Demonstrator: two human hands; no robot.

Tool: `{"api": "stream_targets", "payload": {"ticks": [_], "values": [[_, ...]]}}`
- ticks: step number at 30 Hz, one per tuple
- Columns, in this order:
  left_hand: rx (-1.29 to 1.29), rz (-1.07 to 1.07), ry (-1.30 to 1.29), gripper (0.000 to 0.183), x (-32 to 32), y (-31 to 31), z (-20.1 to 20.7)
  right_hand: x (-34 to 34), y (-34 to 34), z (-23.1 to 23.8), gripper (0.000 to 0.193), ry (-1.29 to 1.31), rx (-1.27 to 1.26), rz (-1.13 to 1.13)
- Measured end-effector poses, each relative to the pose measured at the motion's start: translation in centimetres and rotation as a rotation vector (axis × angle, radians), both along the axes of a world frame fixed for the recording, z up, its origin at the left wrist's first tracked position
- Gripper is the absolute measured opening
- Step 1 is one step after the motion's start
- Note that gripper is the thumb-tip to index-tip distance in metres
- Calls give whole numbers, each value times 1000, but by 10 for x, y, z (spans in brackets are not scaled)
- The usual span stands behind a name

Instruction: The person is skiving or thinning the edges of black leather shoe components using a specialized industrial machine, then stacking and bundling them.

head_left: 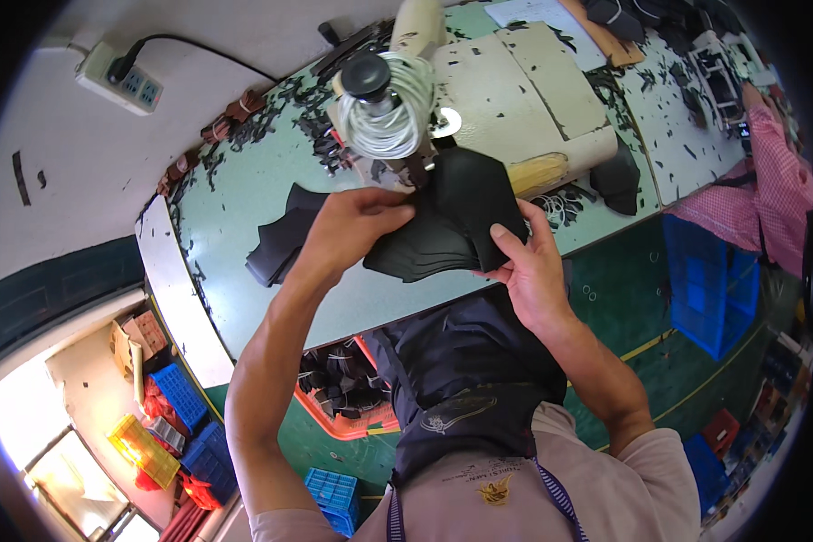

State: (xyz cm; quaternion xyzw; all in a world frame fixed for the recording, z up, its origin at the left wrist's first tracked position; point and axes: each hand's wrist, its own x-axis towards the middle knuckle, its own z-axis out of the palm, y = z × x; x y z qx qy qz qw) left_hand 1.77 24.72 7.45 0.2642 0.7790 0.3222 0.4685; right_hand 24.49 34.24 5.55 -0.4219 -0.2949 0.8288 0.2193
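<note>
Black pieces [470, 199]: thin, flat, stacked in layers
Lower edges [420, 267]: curved, fanned in steps
Place: just above frame centre

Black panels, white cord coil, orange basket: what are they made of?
Black panels: perhaps leather or synthetic leather, matte; thin, curving layers.
White cord coil: possibly plastic-coated, judging by its smooth sheen.
Orange basket: likely plastic, smooth; evenly coloured, rounded rim.

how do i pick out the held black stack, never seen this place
At the pale green worktable, find the round coil of white cord. Just below it in view, the right hand holds a fanned stack of flat black pieces, the left hand at its upper-left edge. Unlike the dark flat pile leftward, it is held.
</note>
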Motion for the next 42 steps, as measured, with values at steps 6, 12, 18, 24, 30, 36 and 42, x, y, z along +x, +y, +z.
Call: {"api": "stream_targets", "payload": {"ticks": [6, 12, 18, 24, 30, 36, 42], "values": [[-154, -63, 142, 35, -9, 7, 9, -8, -9, -1, 44, 13, -35, -28], [12, 114, -143, 36, -1, -2, 12, 0, 0, -2, 44, 12, -9, -17], [-156, -83, 181, 35, -7, 10, 14, -7, -7, -2, 43, 11, -10, -52], [-56, 49, -97, 35, -4, -1, 15, 2, -1, -6, 42, -29, 23, -70], [-133, -23, 81, 40, -6, 10, 6, -2, -2, -1, 40, -4, -31, -104], [-64, 36, -24, 36, -8, 0, 8, 0, -3, -5, 40, -32, 13, -113], [-115, -53, 179, 33, 0, 19, 14, 2, 4, -3, 42, -21, -11, -126]]}}
